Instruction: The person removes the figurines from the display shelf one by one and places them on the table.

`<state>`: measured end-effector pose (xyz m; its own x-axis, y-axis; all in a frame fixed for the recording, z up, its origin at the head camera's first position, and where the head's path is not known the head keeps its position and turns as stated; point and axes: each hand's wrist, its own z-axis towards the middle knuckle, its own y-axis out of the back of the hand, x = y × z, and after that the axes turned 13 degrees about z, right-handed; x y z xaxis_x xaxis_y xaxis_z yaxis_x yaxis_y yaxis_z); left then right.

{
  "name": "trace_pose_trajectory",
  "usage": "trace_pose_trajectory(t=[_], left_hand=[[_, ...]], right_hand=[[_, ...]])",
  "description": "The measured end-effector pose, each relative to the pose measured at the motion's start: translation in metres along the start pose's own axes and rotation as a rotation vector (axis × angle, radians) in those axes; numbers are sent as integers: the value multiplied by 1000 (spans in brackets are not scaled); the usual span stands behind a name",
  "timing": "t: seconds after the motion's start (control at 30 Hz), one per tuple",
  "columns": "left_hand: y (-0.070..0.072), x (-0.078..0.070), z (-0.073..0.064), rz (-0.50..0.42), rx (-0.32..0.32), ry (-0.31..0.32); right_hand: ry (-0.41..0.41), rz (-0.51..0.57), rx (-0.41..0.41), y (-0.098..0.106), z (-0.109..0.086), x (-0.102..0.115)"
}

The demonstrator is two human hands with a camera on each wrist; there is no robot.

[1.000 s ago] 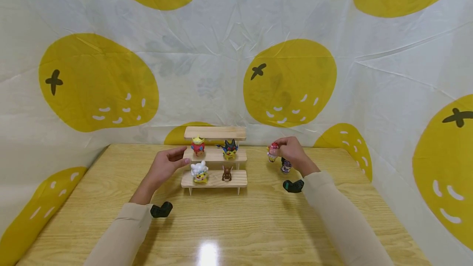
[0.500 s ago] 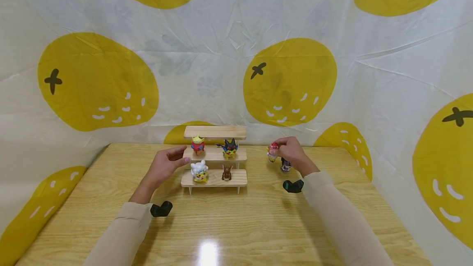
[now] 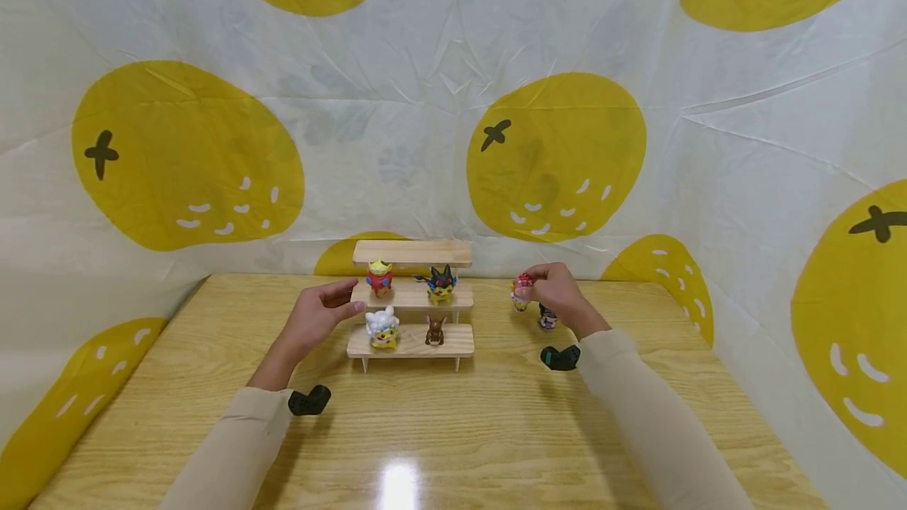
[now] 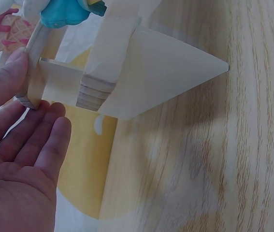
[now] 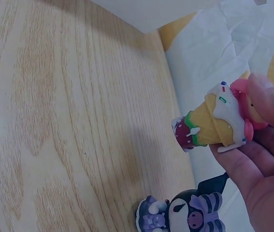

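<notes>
My left hand (image 3: pixel 315 319) is at the left end of the wooden three-tier display stand (image 3: pixel 414 254), its thumb and fingers holding the middle board's end. In my right hand (image 3: pixel 561 293), thumb and fingers pinch an ice-cream-cone figurine (image 5: pixel 223 118) with a pink top, white icing and yellow cone. It is held above the table, tilted in the right wrist view. Close below that hand stands a black-and-purple figurine (image 5: pixel 182 212). The middle tier bears a red figurine with a yellow top (image 3: pixel 379 280) and a black-eared yellow one (image 3: pixel 441 286).
On the lowest tier stand a white-hooded yellow figurine (image 3: pixel 383 329) and a small brown one (image 3: pixel 435 331). The stand is on a wood-grain table (image 3: pixel 453 431). A white cloth (image 3: pixel 404 179) with yellow fruit prints hangs behind and along the sides.
My right hand and the ice-cream-cone figurine have shifted very slightly to the left. The left hand and the stand look unmoved.
</notes>
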<state>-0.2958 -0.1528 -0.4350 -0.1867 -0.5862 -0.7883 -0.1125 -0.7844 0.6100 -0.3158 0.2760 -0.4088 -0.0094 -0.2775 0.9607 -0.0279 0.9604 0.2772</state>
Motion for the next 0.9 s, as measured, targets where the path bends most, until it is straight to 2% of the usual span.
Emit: trace_pose_trajectory(t=[0.9], left_hand=[[1, 0, 0, -13, -1, 8]], right_hand=[[2, -37, -5, -7, -1, 0]])
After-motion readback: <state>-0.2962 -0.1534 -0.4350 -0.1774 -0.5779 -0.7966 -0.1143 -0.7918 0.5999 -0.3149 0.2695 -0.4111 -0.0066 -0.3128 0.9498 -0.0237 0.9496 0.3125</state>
